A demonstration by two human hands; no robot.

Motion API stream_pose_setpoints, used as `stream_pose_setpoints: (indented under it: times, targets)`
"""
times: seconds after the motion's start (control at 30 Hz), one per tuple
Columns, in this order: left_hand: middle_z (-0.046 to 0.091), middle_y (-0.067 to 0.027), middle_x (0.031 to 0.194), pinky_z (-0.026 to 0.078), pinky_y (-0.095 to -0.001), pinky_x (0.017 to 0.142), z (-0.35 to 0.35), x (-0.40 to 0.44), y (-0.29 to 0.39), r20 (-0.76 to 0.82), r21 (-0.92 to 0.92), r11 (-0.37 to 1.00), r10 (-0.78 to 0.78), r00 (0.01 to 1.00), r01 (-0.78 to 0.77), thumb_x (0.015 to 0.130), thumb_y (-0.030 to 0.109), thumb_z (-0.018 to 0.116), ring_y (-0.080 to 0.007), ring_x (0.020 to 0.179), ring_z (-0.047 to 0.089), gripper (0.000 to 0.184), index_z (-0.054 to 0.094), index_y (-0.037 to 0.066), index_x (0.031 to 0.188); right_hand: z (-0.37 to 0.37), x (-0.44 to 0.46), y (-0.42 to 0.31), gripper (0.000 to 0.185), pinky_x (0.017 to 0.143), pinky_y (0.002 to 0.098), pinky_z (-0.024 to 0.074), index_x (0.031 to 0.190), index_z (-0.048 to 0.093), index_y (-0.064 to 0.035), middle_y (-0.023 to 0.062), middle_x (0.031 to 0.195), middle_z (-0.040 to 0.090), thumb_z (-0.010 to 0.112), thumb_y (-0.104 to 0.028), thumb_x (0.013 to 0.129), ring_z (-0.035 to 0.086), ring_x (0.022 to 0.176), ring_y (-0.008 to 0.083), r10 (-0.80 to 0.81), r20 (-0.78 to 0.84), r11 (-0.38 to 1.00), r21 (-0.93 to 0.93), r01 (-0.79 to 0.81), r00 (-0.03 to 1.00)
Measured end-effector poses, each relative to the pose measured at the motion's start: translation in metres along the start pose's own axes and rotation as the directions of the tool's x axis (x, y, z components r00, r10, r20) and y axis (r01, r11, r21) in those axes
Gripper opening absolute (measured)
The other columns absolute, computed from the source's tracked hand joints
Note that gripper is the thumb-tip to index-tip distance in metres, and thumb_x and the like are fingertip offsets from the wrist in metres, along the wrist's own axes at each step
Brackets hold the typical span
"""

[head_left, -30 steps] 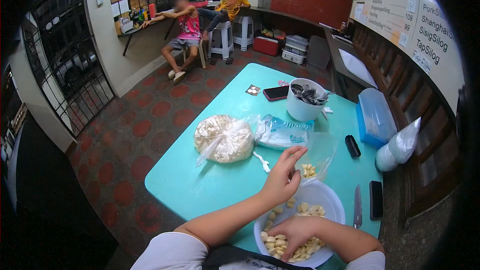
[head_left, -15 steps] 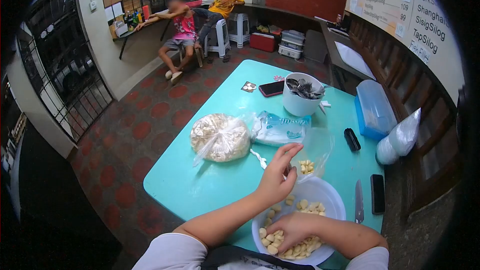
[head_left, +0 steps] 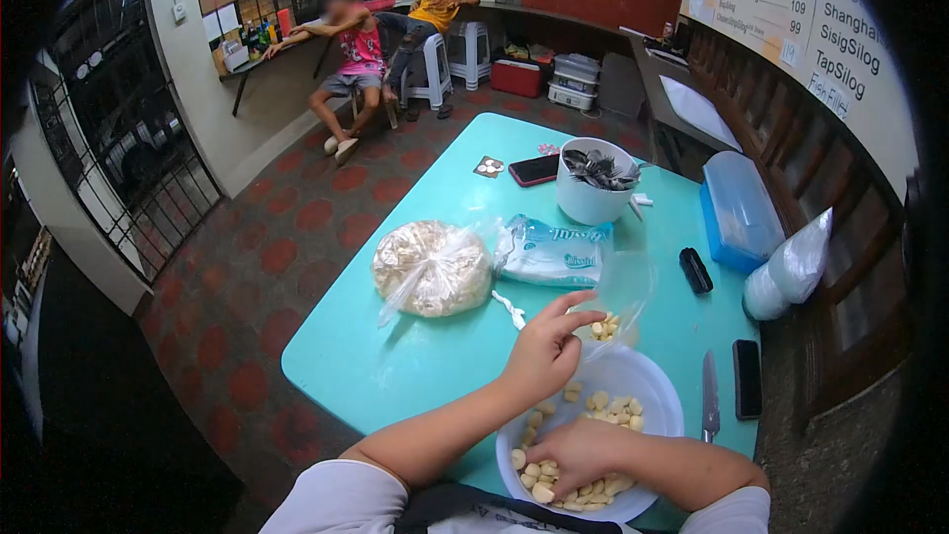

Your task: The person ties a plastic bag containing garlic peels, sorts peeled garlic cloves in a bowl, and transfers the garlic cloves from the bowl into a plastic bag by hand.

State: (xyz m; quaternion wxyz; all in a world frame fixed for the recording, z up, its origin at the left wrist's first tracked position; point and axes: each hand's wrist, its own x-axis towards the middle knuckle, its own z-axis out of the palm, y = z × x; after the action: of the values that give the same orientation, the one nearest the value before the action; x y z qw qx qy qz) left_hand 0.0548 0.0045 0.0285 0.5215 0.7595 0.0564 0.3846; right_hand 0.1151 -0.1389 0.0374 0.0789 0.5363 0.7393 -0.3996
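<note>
A white bowl [head_left: 664, 398] at the table's near edge holds many pale peeled cloves. My right hand [head_left: 575, 455] reaches down into it, its fingertips among the cloves and partly hidden. My left hand [head_left: 547, 341] is raised above the bowl's far left rim, at the edge of a clear plastic bag [head_left: 630, 287]. Its fingers bend round toward the thumb, and what they pinch is too small to make out. Several cloves [head_left: 604, 328] lie inside the bag, just beyond the bowl.
On the turquoise table [head_left: 395, 376] are a tied bag [head_left: 432, 267], a wipes pack [head_left: 554, 252], a cutlery tub [head_left: 593, 200], a knife [head_left: 710, 396], phones [head_left: 747, 381] [head_left: 534, 170], a black case [head_left: 695, 271] and a blue box [head_left: 739, 213]. Two people sit beyond.
The view has shifted slightly. My left hand's fingers have lowered and bent more, close to the cloves in the bag. My right hand has stayed in the bowl, moving a little among the cloves.
</note>
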Motion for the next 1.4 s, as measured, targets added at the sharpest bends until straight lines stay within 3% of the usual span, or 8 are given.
stream_pose_setpoints:
  times: [0.17, 0.33, 0.53, 0.73, 1.0, 1.23, 1.3, 1.4]
  targets:
    - [0.059, -0.0173, 0.130, 0.046, -0.0264, 0.060, 0.002, 0.002, -0.008, -0.001, 0.026, 0.997, 0.067, 0.998, -0.067, 0.077, -0.011, 0.046, -0.0160, 0.071, 0.059, 0.046, 0.065, 0.000, 0.118, -0.013, -0.002, -0.008, 0.062, 0.087, 0.0458, 0.0512, 0.125, 0.062, -0.0155, 0.0156, 0.110, 0.066, 0.075, -0.042, 0.071, 0.064, 0.102, 0.0350, 0.061, 0.046, 0.998, -0.028, -0.060, 0.997]
    - [0.056, -0.0154, 0.134, 0.047, -0.0234, 0.066, 0.000, 0.002, 0.007, -0.011, -0.054, 0.996, -0.069, 0.998, 0.068, 0.077, -0.011, 0.045, -0.0128, 0.084, 0.061, 0.059, 0.057, 0.004, 0.133, 0.004, 0.003, 0.008, 0.063, 0.088, 0.0454, 0.0509, 0.125, 0.064, -0.0138, 0.0169, 0.112, 0.066, 0.074, -0.045, 0.071, 0.063, 0.103, 0.0356, 0.045, -0.055, 0.998, 0.045, -0.042, 0.997]
    - [0.050, -0.0149, 0.139, 0.047, -0.0232, 0.062, 0.001, 0.002, 0.006, -0.002, -0.033, 0.998, -0.044, 0.999, 0.044, 0.081, -0.009, 0.053, -0.0082, 0.067, 0.055, 0.062, 0.049, 0.006, 0.141, -0.007, 0.003, 0.004, 0.061, 0.091, 0.0444, 0.0502, 0.123, 0.066, -0.0132, 0.0189, 0.113, 0.066, 0.073, -0.045, 0.071, 0.063, 0.105, 0.0353, 0.083, -0.050, 0.995, 0.052, -0.081, 0.995]
    - [0.045, -0.0145, 0.143, 0.048, -0.0262, 0.061, 0.001, 0.002, 0.003, 0.003, -0.020, 1.000, -0.024, 1.000, 0.024, 0.082, -0.005, 0.058, -0.0133, 0.064, 0.055, 0.066, 0.042, 0.005, 0.145, -0.006, -0.002, 0.010, 0.058, 0.088, 0.0428, 0.0511, 0.118, 0.068, -0.0109, 0.0179, 0.107, 0.069, 0.077, -0.040, 0.069, 0.065, 0.098, 0.0340, 0.060, -0.151, 0.988, 0.148, -0.038, 0.987]
    - [0.041, -0.0134, 0.146, 0.047, -0.0225, 0.065, 0.000, 0.003, -0.001, -0.014, -0.020, 1.000, -0.020, 1.000, 0.019, 0.079, -0.004, 0.065, -0.0096, 0.080, 0.056, 0.077, 0.038, 0.010, 0.150, -0.029, -0.022, 0.005, 0.050, 0.086, 0.0369, 0.0520, 0.114, 0.070, -0.0112, 0.0127, 0.106, 0.071, 0.079, -0.035, 0.071, 0.067, 0.097, 0.0277, 0.226, -0.089, 0.934, 0.303, -0.190, 0.970]
    - [0.040, -0.0183, 0.146, 0.049, -0.0250, 0.067, 0.001, 0.003, -0.002, -0.019, -0.024, 1.000, -0.002, 1.000, 0.002, 0.078, -0.005, 0.064, -0.0135, 0.072, 0.057, 0.079, 0.036, 0.010, 0.151, -0.026, -0.044, 0.025, 0.043, 0.086, 0.0347, 0.0514, 0.105, 0.071, -0.0073, 0.0081, 0.094, 0.071, 0.083, -0.028, 0.070, 0.066, 0.089, 0.0212, 0.183, -0.390, 0.847, 0.528, 0.057, 0.903]
    - [0.041, -0.0145, 0.145, 0.048, -0.0228, 0.067, 0.001, 0.003, -0.004, -0.042, 0.009, 1.000, -0.005, 0.999, 0.005, 0.077, -0.005, 0.066, -0.0103, 0.079, 0.056, 0.080, 0.037, 0.010, 0.151, -0.033, -0.052, 0.031, 0.038, 0.087, 0.0327, 0.0508, 0.101, 0.070, -0.0060, 0.0044, 0.092, 0.070, 0.084, -0.023, 0.070, 0.064, 0.089, 0.0168, 0.176, -0.421, 0.803, 0.584, 0.117, 0.890]
    - [0.041, -0.0128, 0.145, 0.048, -0.0219, 0.067, 0.004, 0.002, -0.008, -0.031, -0.011, 0.999, -0.040, 0.999, 0.039, 0.076, -0.005, 0.067, -0.0082, 0.080, 0.055, 0.081, 0.038, 0.011, 0.150, -0.034, -0.053, 0.044, 0.030, 0.076, 0.0291, 0.0526, 0.095, 0.070, -0.0061, 0.0013, 0.088, 0.068, 0.084, -0.016, 0.071, 0.063, 0.082, 0.0129, 0.085, -0.569, 0.797, 0.531, 0.287, 0.818]
